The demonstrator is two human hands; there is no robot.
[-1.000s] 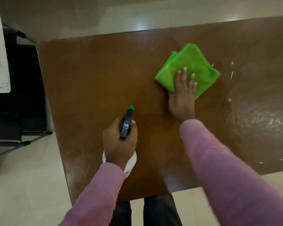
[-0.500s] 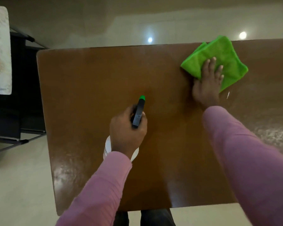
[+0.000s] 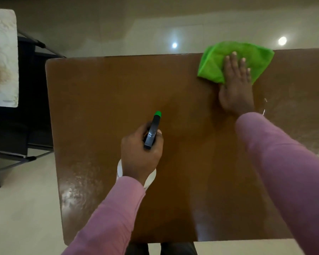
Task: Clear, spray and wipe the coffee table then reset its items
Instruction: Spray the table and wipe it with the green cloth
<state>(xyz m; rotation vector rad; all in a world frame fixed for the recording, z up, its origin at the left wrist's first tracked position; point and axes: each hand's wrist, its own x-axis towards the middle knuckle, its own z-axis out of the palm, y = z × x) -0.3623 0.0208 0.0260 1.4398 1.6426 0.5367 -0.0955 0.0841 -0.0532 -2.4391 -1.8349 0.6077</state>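
At the brown wooden table's [image 3: 107, 111] far edge, my flat right hand [image 3: 235, 89] presses the folded green microfibre cloth [image 3: 215, 63]; my left hand [image 3: 140, 153] grips the black-headed white spray bottle [image 3: 152, 133].

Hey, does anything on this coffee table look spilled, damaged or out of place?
Nothing damaged. Streaky wet patches lie on the coffee table at its near-left corner and right side, likely unwiped spray. The green cloth under the right hand overhangs the far edge.

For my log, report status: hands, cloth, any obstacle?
Left hand grips spray bottle. Right hand flat on green cloth at table far edge. Wet film at right; nothing blocking.
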